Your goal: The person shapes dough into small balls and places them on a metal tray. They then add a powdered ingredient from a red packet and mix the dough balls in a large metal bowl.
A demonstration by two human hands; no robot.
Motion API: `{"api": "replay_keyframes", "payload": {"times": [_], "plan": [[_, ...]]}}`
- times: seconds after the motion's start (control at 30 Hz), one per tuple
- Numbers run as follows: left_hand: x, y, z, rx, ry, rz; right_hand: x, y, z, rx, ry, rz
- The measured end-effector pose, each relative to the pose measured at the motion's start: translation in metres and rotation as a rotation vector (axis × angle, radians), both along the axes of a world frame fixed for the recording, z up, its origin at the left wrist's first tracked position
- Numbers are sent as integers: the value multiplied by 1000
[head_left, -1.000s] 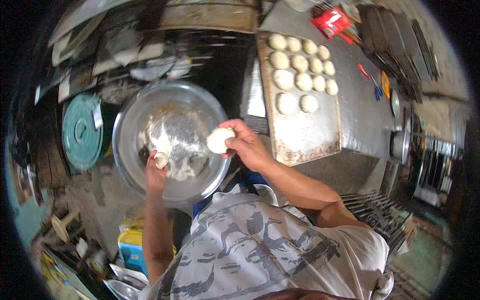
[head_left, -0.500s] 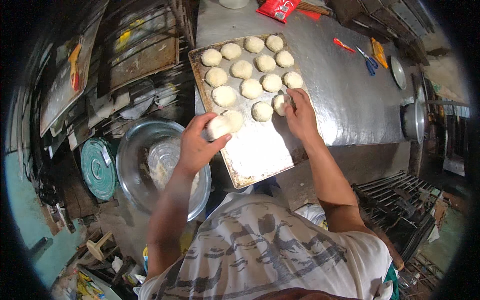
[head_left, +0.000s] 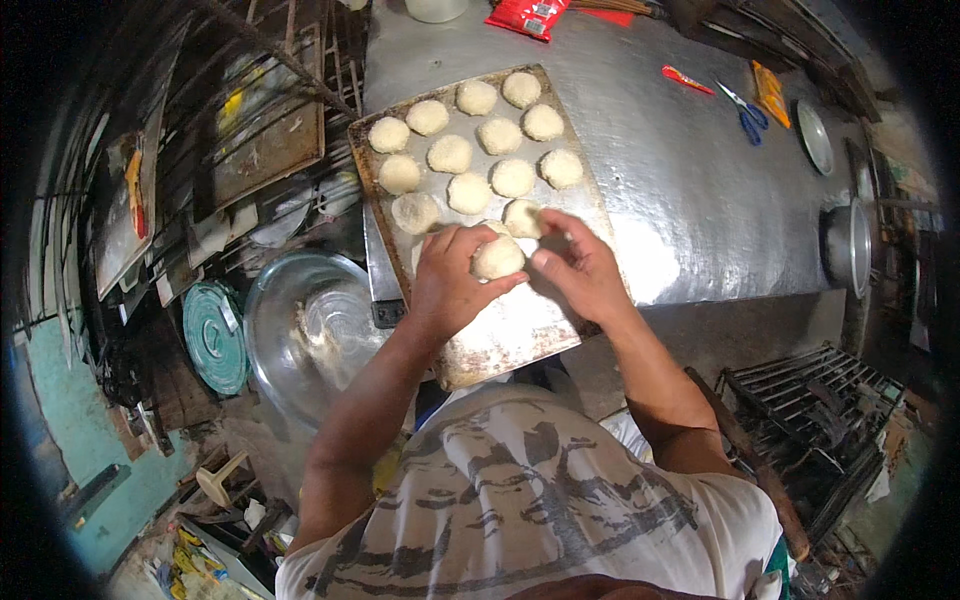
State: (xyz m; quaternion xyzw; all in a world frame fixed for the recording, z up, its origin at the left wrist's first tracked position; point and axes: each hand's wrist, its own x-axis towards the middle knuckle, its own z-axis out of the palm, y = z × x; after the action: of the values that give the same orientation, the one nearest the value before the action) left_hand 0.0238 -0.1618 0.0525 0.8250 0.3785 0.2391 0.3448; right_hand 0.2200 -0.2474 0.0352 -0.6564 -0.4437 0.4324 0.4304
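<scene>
A worn metal baking tray [head_left: 500, 345] holds rows of round, pale dough balls [head_left: 450, 154] with a rough, crumbly-looking surface. Above the tray's near part, my left hand [head_left: 455, 275] grips one dough ball [head_left: 498, 258] between thumb and fingers. My right hand [head_left: 585, 275] is just to the right of it, thumb and forefinger apart, with its fingertips close to another ball [head_left: 522, 217] lying on the tray. Whether those fingertips touch either ball is unclear. My left hand partly covers the balls behind it.
Left of the tray is a large metal basin [head_left: 300, 340] with pale crumbs inside, beside a green round lid [head_left: 215, 335]. On the metal table [head_left: 680, 190] lie blue-handled scissors [head_left: 745, 115], red [head_left: 687, 80] and yellow packets [head_left: 770, 95], and a larger red packet [head_left: 527, 18]. Metal pots [head_left: 850, 245] stand at right.
My left hand has brought its dough ball rightward, from the tray's left edge to over its middle. My right hand has let go of a ball on the tray and moved slightly nearer me.
</scene>
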Motion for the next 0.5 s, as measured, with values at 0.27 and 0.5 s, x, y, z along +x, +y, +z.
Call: {"api": "replay_keyframes", "payload": {"times": [0.27,0.5], "plan": [[16,-6,-5,137,212,-34,25,-4,4,-112,297,-237],[0,5,-24,225,382,-8,53,10,-29,-144,-57,-162]]}}
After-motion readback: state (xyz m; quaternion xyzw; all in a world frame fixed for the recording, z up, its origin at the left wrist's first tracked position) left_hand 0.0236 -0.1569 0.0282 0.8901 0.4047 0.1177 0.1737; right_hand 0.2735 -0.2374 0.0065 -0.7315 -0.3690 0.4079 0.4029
